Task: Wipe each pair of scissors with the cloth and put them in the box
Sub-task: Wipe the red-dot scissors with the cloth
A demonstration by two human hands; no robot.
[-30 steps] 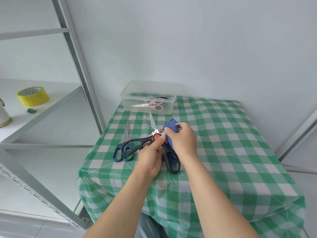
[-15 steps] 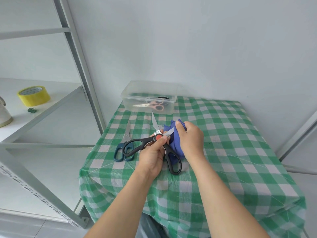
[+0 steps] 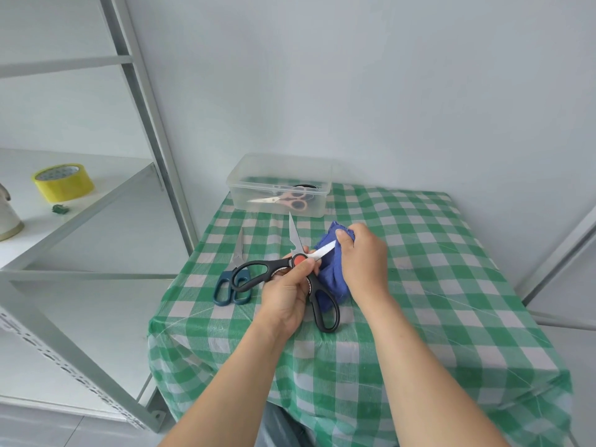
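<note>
My left hand (image 3: 288, 293) grips black-handled scissors (image 3: 258, 272) at their red pivot, blades spread apart above the table. My right hand (image 3: 364, 259) holds a blue cloth (image 3: 329, 279) bunched around the right-hand blade, near its tip. The other blade points up toward the box. A second pair of scissors with dark blue handles (image 3: 231, 287) lies on the checked cloth just left of my left hand. At the table's back stands a clear plastic box (image 3: 280, 185) holding pink-handled scissors (image 3: 292, 200) and something dark behind them.
The table wears a green and white checked cloth (image 3: 435, 285) and stands against a white wall. A metal shelf frame (image 3: 151, 150) rises at the left, with a yellow tape roll (image 3: 63, 182) on its shelf.
My right hand has slid the blue cloth outward along the blade, from near the pivot toward the tip. My left hand keeps the scissors in about the same place.
</note>
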